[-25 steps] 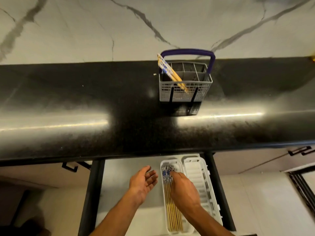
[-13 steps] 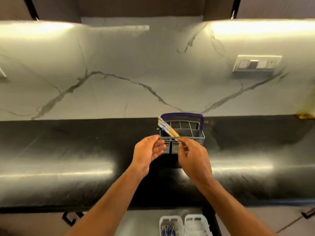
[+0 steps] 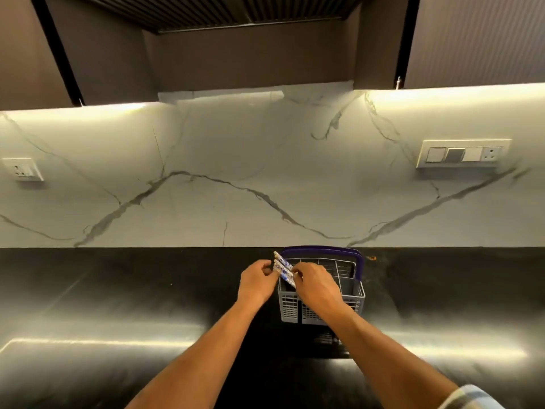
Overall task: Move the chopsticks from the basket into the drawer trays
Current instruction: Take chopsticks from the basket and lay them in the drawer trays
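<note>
A grey plastic cutlery basket (image 3: 351, 298) with a purple handle (image 3: 358, 262) stands on the black counter near the wall. Several chopsticks (image 3: 283, 268) with blue-and-white patterned tops lean out of its left compartment. My left hand (image 3: 256, 283) is at the basket's left side, its fingertips curled onto the chopstick tops. My right hand (image 3: 318, 287) reaches over the basket's front, fingers pinching the same bundle from the right. The drawer and its trays are out of view.
The glossy black counter (image 3: 118, 305) runs the full width, backed by a white marble wall (image 3: 236, 187). A socket (image 3: 22, 169) sits on the wall at left and a switch panel (image 3: 463, 153) at right. Dark cabinets hang overhead.
Both hands rose from the drawer tray to the basket and closed on the chopstick tops. The view tilted up, so the drawer trays dropped out of sight.
</note>
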A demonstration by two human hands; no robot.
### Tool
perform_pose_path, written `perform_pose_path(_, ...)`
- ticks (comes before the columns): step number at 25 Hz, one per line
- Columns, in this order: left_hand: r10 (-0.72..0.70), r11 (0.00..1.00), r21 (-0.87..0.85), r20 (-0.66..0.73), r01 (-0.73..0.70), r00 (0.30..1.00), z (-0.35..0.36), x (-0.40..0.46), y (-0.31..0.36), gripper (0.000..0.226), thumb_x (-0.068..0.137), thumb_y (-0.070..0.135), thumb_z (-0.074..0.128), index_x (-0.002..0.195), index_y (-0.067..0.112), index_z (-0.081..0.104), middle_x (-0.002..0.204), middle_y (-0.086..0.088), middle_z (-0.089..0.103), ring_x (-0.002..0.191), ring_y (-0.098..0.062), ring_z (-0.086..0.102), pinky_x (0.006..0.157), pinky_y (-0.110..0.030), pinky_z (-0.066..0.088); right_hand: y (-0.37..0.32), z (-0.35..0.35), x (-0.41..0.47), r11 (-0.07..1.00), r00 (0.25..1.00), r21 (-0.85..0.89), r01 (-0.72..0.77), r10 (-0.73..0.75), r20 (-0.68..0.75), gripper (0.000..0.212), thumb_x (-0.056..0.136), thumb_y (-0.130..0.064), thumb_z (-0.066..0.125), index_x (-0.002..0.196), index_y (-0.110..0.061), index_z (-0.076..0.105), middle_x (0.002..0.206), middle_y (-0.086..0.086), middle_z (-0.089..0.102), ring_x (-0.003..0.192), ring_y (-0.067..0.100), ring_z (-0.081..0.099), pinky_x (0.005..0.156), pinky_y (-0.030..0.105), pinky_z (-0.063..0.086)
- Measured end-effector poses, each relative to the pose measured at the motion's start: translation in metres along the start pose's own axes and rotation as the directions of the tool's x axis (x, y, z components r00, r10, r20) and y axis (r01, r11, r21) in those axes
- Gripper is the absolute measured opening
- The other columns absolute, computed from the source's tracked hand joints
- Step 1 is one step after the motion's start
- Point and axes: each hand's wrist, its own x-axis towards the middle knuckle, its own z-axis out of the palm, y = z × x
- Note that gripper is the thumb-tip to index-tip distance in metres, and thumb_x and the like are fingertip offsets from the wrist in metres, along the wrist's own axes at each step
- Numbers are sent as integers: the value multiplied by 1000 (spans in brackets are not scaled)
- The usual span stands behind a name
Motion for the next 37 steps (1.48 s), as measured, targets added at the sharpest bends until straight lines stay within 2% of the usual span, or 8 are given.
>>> perform_pose_path(3, 35, 999, 40, 14, -36, 999, 13, 12, 7, 35, 90, 23, 69, 124, 19, 63, 111, 2, 69, 92, -6, 61, 79, -17, 45, 7, 12, 26, 1000, 999, -20, 19, -18, 30, 13, 96, -22, 55, 103, -20, 66, 98, 2, 68, 87, 20, 64, 79, 38, 57)
perform_pose_path(7, -6, 1000, 6, -49, 7, 999, 14, 26, 3, 30, 87, 20, 74, 116, 16, 68, 101, 4, 72, 79, 1, 61, 63, -9, 41, 15, 20, 42, 999, 996, -16, 48, -47, 69, 18, 97, -21, 56, 111, -20, 66, 103, 3, 68, 91, 22, 64, 75, 34, 52)
perform_pose_path(14, 34, 998, -50, -93, -39, 995, 12, 24, 2, 25, 84, 17, 76, 109, 14, 74, 97, 2, 76, 79, 1, 67, 64, -7, 46, 23, 22, 47, 993, 993, 19, 113, -114, 19, 15, 99, -27, 53, 99, -23, 67, 93, -2, 67, 80, 16, 62, 73, 35, 56)
perform_pose_path(20, 95, 995, -33, -56, -97, 994, 7, 24, 12, 25, 85, 22, 76, 109, 15, 74, 92, 6, 75, 77, 5, 65, 61, -6, 46, 20, 11, 42, 984, 987, 87, 157, -152, -54, 19, 97, -26, 57, 112, -20, 68, 106, 0, 69, 95, 17, 62, 82, 30, 52)
perform_pose_path(24, 180, 984, 22, -85, -179, 980, 3, 22, 24, 26, 86, 29, 75, 109, 17, 76, 99, 4, 77, 74, 8, 62, 65, -5, 44, 14, -2, 44, 981, 982, 103, 167, -156, -106, 19, 96, -27, 58, 110, -19, 69, 105, 2, 70, 92, 19, 64, 78, 31, 53)
perform_pose_path(29, 250, 963, -74, -118, -259, 961, -8, 15, 56, 28, 91, 23, 69, 115, 11, 73, 105, -3, 76, 71, 8, 61, 62, 1, 46, -4, -28, 42, 969, 955, 89, 229, -206, -214, 18, 100, -22, 52, 107, -17, 68, 103, 3, 69, 91, 19, 65, 79, 32, 56)
perform_pose_path(34, 325, 903, -236, -175, -360, 929, -22, 4, 90, 26, 90, 26, 69, 114, 14, 74, 99, 0, 78, 86, -6, 74, 85, -31, 61, -23, -59, 33, 953, 891, 22, 301, -273, -363, 23, 102, -25, 48, 117, -20, 65, 112, 1, 68, 101, 18, 63, 89, 33, 54)
perform_pose_path(37, 347, 860, -325, -194, -394, 918, -35, -4, 113, 27, 88, 28, 72, 112, 15, 74, 97, 1, 77, 84, -7, 74, 81, -26, 61, -37, -78, 24, 943, 850, 46, 331, -276, -449, 26, 103, -24, 45, 119, -18, 65, 113, 3, 68, 101, 19, 63, 91, 32, 53)
